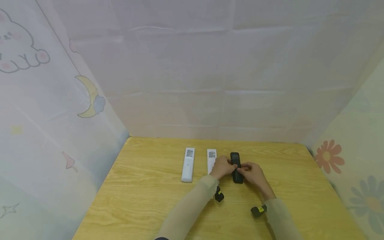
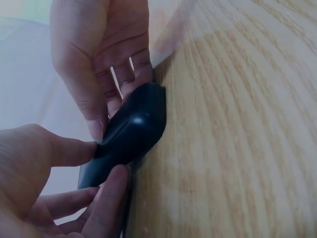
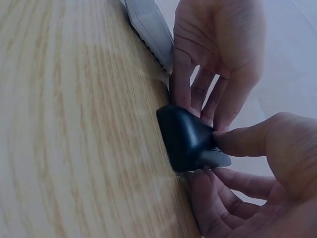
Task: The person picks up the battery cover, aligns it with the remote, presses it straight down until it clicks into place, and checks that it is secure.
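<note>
A black remote control [image 1: 238, 179] lies back side up on the wooden table, its long axis pointing away from me. My left hand [image 1: 222, 167] grips its left edge, the thumb [image 2: 74, 151] on top and the other fingers low along the side. From the right, my right hand [image 1: 254, 174] pinches the same remote, thumb [image 3: 242, 141] on the back and fingers at its lower edge. Both thumb tips almost meet near the middle of the remote. Its underside is hidden against the table.
Just left of my left hand lies a white remote [image 1: 211, 154], partly covered by that hand. Another white remote [image 1: 187, 168] lies further left, label side up. The wooden table [image 1: 144, 200] ends at a wall sheet [image 1: 180, 110] behind; patterned sheets flank both sides.
</note>
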`<state>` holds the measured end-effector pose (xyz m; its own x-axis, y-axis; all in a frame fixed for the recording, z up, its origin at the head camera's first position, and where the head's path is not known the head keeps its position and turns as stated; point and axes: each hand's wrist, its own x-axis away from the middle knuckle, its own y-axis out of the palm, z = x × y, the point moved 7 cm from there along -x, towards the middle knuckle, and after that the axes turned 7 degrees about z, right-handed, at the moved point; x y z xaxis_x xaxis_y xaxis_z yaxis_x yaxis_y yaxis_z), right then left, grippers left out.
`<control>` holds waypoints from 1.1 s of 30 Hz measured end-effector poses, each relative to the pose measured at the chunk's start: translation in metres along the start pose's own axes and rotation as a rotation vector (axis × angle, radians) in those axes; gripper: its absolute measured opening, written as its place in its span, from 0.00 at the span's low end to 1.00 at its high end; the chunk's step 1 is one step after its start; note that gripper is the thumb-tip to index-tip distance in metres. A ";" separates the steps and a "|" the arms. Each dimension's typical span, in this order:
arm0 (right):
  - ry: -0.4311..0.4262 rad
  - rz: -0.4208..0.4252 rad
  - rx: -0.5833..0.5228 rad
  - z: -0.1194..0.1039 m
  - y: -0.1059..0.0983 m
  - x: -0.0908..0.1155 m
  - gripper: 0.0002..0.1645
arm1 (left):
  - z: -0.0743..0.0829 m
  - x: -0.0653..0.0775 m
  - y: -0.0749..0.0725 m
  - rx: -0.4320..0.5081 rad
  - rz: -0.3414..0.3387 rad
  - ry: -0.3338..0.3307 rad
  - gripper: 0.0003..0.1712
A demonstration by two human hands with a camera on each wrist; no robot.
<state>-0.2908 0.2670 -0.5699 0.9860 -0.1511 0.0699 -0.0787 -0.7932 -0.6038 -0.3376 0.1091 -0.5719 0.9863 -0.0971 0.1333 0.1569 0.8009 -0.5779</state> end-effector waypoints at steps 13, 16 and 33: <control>-0.004 0.030 0.051 0.002 0.001 -0.001 0.28 | 0.002 0.005 -0.001 0.015 0.027 0.000 0.20; -0.017 0.028 0.051 0.003 0.001 -0.001 0.28 | 0.002 0.005 -0.001 0.032 0.021 -0.008 0.21; -0.039 0.039 0.051 0.001 0.000 0.000 0.27 | 0.003 0.002 0.002 -0.065 0.023 0.032 0.11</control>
<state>-0.2903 0.2675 -0.5708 0.9874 -0.1573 0.0151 -0.1105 -0.7559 -0.6452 -0.3354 0.1124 -0.5707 0.9907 -0.0988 0.0939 0.1360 0.7634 -0.6314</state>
